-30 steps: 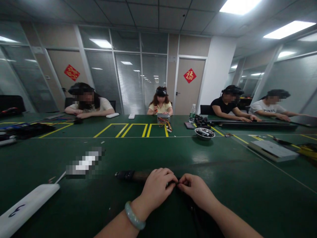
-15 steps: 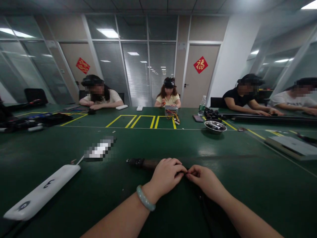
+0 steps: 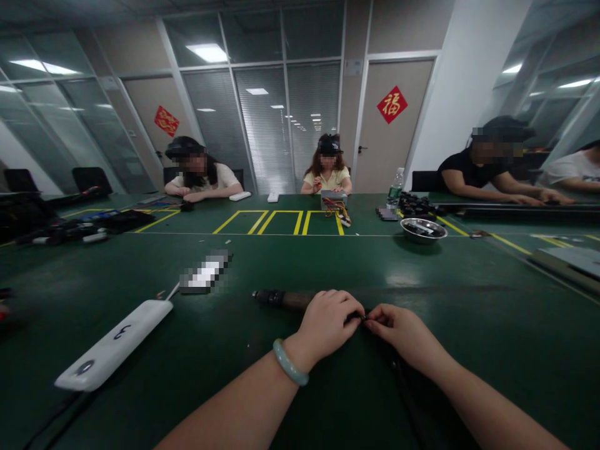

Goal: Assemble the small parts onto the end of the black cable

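A dark, stick-shaped electric screwdriver (image 3: 295, 301) lies on the green table in front of me, its metal tip pointing left. My left hand (image 3: 330, 325), with a pale green bangle (image 3: 289, 364) on the wrist, is closed over its rear part. Thumb and fingers of my right hand (image 3: 403, 331) pinch together at that same end, touching the left fingertips. What small part sits between them is hidden. A dark cord (image 3: 398, 372) comes out below my right hand and runs toward me.
To the left lie a white power strip (image 3: 117, 340) and a phone (image 3: 206, 272). Beyond stand a metal bowl (image 3: 424, 231), a water bottle (image 3: 396, 186) and a grey box with coloured wires (image 3: 334, 201). Several co-workers sit across the table; black parts (image 3: 70, 228) lie far left.
The view has turned slightly left and downward, so everything sits farther right in the picture. Both hands keep nearly the same pinch at the screwdriver's end.
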Action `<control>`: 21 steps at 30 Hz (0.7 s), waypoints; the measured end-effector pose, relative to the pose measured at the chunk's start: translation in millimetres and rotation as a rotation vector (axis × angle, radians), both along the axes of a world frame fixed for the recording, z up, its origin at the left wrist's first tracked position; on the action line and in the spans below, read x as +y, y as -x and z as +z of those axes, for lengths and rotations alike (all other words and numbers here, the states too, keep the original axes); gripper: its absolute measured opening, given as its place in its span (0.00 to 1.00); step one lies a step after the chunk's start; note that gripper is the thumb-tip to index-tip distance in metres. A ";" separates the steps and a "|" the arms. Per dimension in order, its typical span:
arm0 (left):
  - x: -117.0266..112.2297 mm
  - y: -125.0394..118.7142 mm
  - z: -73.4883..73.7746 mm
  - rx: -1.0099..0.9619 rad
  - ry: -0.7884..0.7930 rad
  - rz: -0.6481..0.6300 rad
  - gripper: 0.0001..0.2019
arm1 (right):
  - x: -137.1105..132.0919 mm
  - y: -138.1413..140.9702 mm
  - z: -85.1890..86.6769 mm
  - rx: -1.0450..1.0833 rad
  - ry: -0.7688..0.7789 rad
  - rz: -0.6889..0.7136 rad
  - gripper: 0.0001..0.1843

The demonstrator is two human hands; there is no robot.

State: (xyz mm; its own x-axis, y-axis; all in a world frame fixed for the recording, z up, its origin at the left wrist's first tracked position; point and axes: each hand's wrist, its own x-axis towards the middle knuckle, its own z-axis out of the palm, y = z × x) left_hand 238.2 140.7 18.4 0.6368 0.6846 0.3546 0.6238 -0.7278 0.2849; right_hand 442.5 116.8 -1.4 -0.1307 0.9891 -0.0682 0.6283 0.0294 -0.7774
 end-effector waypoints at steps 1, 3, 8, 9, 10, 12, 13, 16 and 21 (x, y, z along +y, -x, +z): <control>0.1 0.0 -0.4 0.004 -0.002 0.000 0.06 | 0.0 0.1 -0.1 -0.002 0.004 0.002 0.10; 0.3 -0.1 -1.0 -0.001 -0.004 -0.006 0.06 | -0.4 0.5 0.5 -0.005 0.005 0.002 0.10; 1.4 0.1 -2.6 -0.034 -0.013 -0.011 0.07 | -2.3 1.7 5.3 -0.045 -0.007 -0.004 0.11; 1.7 0.2 -3.0 -0.034 -0.015 -0.013 0.07 | -2.6 1.9 6.1 -0.054 -0.010 0.000 0.11; 2.0 0.3 -3.3 -0.031 -0.016 -0.015 0.07 | -3.0 1.9 6.6 -0.061 -0.016 0.002 0.11; 2.2 0.5 -3.8 -0.023 -0.023 -0.017 0.08 | -3.6 2.0 6.8 -0.068 -0.034 0.004 0.12; 2.1 0.4 -3.8 -0.019 -0.028 -0.017 0.08 | -3.9 2.1 6.7 -0.069 -0.038 0.003 0.12; 1.1 -0.1 -3.1 -0.012 -0.037 -0.011 0.08 | -4.9 2.4 6.5 -0.070 -0.031 -0.009 0.12; -0.2 -1.5 -1.8 -0.035 -0.020 0.017 0.10 | -5.1 3.1 8.1 -0.076 -0.014 -0.018 0.11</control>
